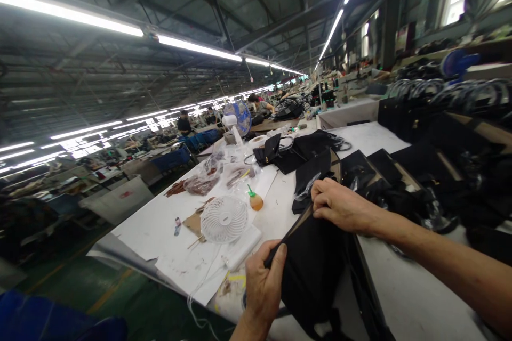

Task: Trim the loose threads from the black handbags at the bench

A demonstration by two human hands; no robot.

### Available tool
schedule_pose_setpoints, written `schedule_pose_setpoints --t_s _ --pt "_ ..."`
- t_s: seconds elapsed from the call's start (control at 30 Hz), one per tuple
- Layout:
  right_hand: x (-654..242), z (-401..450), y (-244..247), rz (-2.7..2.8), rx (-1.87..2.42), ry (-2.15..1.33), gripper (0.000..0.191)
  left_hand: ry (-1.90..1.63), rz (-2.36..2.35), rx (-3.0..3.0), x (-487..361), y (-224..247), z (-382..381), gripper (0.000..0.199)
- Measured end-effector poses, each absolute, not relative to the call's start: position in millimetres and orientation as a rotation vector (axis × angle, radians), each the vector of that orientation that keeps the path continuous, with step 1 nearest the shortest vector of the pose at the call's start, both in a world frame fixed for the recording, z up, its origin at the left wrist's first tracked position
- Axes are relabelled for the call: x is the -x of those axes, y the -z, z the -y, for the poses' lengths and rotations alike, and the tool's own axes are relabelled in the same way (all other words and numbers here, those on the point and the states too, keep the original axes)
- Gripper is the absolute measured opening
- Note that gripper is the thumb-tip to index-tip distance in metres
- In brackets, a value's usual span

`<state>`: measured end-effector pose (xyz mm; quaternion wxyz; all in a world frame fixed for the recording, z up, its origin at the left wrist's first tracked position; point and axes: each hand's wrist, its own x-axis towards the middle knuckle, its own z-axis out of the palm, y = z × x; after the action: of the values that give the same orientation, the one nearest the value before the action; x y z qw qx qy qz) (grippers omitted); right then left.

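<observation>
A black bag [316,261] with a tan lining along its edge is held up at the front of the white table. My left hand [264,279] grips its near left corner, thumb on top and fingers wrapped beneath. At the far end of the same edge, my right hand [334,203] pinches the rim with curled fingers. The bag hangs between both hands, and its lower part runs out of view at the bottom. Just beyond my right hand lie more black bag pieces [312,173], some with clear plastic on them.
A small white fan [224,218] stands on the table [140,224], left of the bag. Behind it are an orange bottle [256,201] with a green tip and brown pieces in plastic [204,178]. Black bags [424,160] crowd the right side. A blue fan [240,117] stands farther back.
</observation>
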<state>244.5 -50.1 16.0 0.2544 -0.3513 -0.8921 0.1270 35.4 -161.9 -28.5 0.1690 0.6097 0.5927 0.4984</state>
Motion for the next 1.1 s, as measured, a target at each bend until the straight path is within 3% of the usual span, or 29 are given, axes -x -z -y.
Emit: schedule_pose_setpoints --t_s 0.7,1.0,1.1 --pt "-233 53 -18 2.305 1.154 -0.297 0.017 -1.364 -1.759 -1.733 -40 27 164 0.028" --pt "-229 60 -16 2.273 1.191 -0.264 0.020 -0.493 -1.687 -2.223 -33 -31 130 0.023" --pt "-230 60 -16 2.268 1.186 -0.252 0.018 -0.373 -1.668 -2.431 -41 -37 109 0.024"
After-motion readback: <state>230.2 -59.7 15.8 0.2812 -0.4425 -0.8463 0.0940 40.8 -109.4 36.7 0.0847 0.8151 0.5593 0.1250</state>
